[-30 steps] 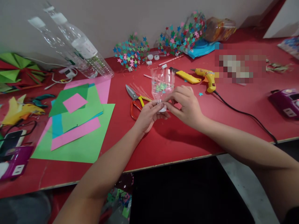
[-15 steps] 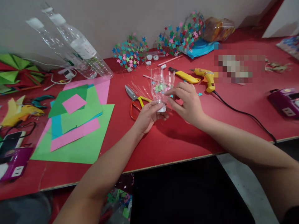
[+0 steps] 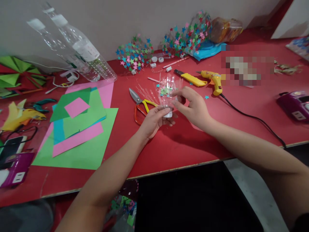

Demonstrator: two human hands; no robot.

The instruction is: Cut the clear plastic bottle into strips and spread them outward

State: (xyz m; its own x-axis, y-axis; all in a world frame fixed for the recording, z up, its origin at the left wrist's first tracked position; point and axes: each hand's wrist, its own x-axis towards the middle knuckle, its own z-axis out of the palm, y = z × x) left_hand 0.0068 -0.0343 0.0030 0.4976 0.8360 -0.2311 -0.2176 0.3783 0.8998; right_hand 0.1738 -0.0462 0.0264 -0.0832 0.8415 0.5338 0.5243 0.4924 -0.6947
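Note:
My left hand [image 3: 154, 120] grips the white-capped neck of an upside-down cut clear plastic bottle top [image 3: 167, 91], which has thin plastic strips fanning out and small paper stars inside. My right hand [image 3: 193, 108] is at the bottle's right side, with thumb and fingers pinching one of its strips. Both hands hover just above the red table [image 3: 183, 141], near its middle. Yellow-handled scissors [image 3: 140, 103] lie just left of the bottle.
Green and pink paper sheets [image 3: 79, 129] lie to the left. Clear bottles [image 3: 79, 51], star-covered bottle pieces [image 3: 135, 53], a yellow utility knife [image 3: 190, 78] and a corded yellow glue gun [image 3: 213, 80] sit behind. Purple devices [image 3: 294, 104] are at both ends.
My right hand lifted from the bottle's neck to its upper right side and pulled a strip outward. The strips have spread wider. My left hand stayed on the neck.

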